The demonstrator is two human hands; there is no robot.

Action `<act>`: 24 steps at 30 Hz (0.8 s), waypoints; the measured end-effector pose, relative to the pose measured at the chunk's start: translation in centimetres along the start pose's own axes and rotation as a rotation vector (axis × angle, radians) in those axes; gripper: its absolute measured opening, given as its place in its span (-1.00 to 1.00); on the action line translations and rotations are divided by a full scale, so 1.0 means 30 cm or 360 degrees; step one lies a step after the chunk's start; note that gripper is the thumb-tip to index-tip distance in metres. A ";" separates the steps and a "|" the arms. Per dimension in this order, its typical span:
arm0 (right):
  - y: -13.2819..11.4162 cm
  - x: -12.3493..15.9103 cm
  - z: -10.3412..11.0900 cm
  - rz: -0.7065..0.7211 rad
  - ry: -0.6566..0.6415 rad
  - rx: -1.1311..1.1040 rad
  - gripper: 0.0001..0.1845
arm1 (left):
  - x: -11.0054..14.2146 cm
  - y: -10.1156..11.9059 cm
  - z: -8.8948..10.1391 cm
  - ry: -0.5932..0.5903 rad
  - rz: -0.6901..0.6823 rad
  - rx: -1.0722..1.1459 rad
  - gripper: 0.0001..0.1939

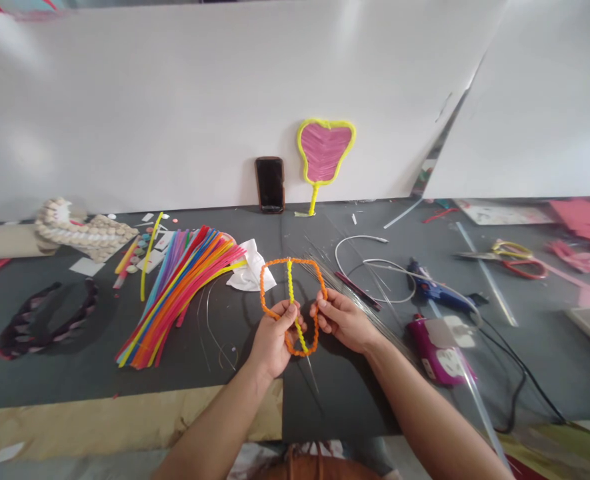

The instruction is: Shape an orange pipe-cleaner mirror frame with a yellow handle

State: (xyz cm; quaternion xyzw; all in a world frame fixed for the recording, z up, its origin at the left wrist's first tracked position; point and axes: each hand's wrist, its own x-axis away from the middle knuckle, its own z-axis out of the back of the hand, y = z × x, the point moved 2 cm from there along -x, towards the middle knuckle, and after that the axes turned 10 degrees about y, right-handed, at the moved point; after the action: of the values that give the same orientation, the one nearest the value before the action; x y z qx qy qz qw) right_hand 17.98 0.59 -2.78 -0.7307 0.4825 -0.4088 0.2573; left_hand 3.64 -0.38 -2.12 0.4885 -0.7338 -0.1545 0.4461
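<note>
Between my hands is an orange pipe-cleaner frame (309,262), bent into a butterfly-like outline with a twisted yellow stem (291,279) down its middle. My left hand (277,337) pinches the frame's left side near the stem. On the other side, my right hand (345,319) grips the orange edge between thumb and fingers. A thin wire end pokes out below the frame. Left of my hands lies a bundle of colourful pipe cleaners (179,293), with a crumpled white wrapper (253,268) at its end. Thin metal wires (362,297) spread out behind my right hand.
A pink shape with yellow edging (326,152) and a phone (271,185) lean on the white board. To the right are a blue glue gun (437,290), scissors (512,257) and a purple power adapter (439,350) with cables. A braided dark band (49,320) lies left.
</note>
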 end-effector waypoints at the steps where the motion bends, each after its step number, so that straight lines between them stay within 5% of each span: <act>1: -0.002 0.000 0.001 0.0002 -0.0002 0.0005 -0.74 | -0.001 0.000 0.001 0.0004 -0.0008 -0.0006 -0.77; 14: 0.003 0.002 0.012 0.0034 0.0043 0.0064 -0.73 | -0.010 0.015 0.001 -0.0016 0.0014 -0.0224 -0.67; 20: -0.025 0.017 0.034 0.0032 0.0090 0.0566 -0.70 | -0.064 0.096 0.084 0.0405 -0.0488 -0.0450 -0.56; 24: -0.029 0.025 0.049 0.0074 0.0206 0.1096 -0.67 | -0.088 0.123 0.140 0.0471 -0.0841 -0.1007 -0.63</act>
State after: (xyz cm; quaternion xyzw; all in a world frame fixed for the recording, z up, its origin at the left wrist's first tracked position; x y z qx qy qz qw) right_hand 19.81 0.24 -2.63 -0.5623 0.3481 -0.5871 0.4668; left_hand -1.56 2.76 -3.34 0.5155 -0.4283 -0.4090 0.6193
